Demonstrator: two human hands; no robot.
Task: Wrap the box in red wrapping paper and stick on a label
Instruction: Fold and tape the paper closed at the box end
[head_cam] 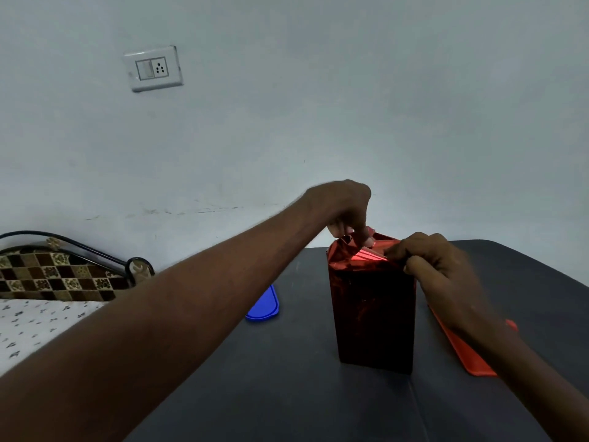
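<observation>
Atop the upright box [373,314], both hands pinch glossy red foil [366,256].

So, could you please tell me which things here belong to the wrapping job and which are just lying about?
Job:
- box in red paper, upright on the table
- left hand and right hand, both pinching the paper at its top

Lying about:
- blue lid
- orange lid
- bed
- wall socket

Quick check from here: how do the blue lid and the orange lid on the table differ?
The blue lid lies left of the wrapped box, near the table's left edge; the orange lid lies right of the box. The left forearm covers part of the blue lid, the right forearm part of the orange one. The orange shows more length. Both lie flat.
</observation>
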